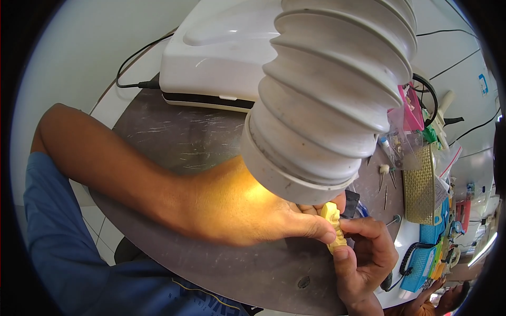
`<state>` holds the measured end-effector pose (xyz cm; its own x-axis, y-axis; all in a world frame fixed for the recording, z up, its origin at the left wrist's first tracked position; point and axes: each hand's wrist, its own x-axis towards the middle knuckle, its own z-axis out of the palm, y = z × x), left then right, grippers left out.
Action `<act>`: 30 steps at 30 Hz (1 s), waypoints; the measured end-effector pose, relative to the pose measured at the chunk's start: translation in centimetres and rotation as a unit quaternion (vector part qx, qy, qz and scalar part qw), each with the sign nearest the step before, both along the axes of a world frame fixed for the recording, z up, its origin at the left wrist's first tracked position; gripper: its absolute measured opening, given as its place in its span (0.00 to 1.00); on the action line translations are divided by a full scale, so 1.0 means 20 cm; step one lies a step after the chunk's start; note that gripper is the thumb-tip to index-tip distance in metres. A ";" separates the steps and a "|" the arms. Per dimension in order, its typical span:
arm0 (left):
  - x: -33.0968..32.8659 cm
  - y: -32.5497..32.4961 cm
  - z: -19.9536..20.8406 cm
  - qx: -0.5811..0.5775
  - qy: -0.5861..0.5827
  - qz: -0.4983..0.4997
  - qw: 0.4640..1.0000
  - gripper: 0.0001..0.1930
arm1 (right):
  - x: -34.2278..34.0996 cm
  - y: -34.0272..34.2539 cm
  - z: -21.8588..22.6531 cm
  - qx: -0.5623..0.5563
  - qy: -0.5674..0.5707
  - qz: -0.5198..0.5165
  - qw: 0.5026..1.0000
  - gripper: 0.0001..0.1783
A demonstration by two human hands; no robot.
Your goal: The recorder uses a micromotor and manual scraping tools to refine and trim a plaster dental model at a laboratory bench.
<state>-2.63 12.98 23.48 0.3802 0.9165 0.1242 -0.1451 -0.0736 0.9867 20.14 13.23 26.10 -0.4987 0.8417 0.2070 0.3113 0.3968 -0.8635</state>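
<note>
A small yellow dental model (pixel 332 225) with tooth-like bumps is held up between my two hands, just below the mouth of a wide white corrugated hose (pixel 327 105). My left hand (pixel 250 210) comes from the left, its thumb pressed on the model's side; its other fingers are partly hidden behind the hose. From the lower right, my right hand (pixel 366 253) pinches the model between thumb and index finger. Warm light falls on the back of my left hand. A dark piece (pixel 350 204) shows behind the model; what it is, I cannot make out.
A white machine housing (pixel 219 58) with a black cable stands at the back. Thin hand tools (pixel 386 179) lie right of the hose, beside a woven basket (pixel 420 184) and blue baskets (pixel 419 268). Another person (pixel 448 300) is at the lower right.
</note>
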 end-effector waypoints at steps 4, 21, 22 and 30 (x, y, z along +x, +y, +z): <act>0.00 0.00 -0.01 -0.023 -0.029 -0.009 0.999 0.16 | -0.02 -0.01 0.02 -0.024 0.002 -0.041 0.999 0.20; -0.02 -0.02 -0.01 0.084 0.047 0.021 0.995 0.13 | -0.04 0.01 0.03 -0.027 -0.057 -0.046 0.997 0.10; -0.02 -0.02 -0.01 0.084 0.033 0.016 0.996 0.13 | -0.04 0.01 0.03 -0.031 -0.060 -0.046 0.997 0.10; -0.02 -0.03 -0.01 0.078 0.052 0.026 0.995 0.13 | -0.05 0.00 0.04 -0.031 -0.055 -0.055 0.997 0.10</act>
<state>-3.03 12.46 23.35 0.3512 0.9079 0.2287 -0.0346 -0.2315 0.9722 19.09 13.26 26.86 -0.4192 0.9021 0.1020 0.4433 0.3014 -0.8442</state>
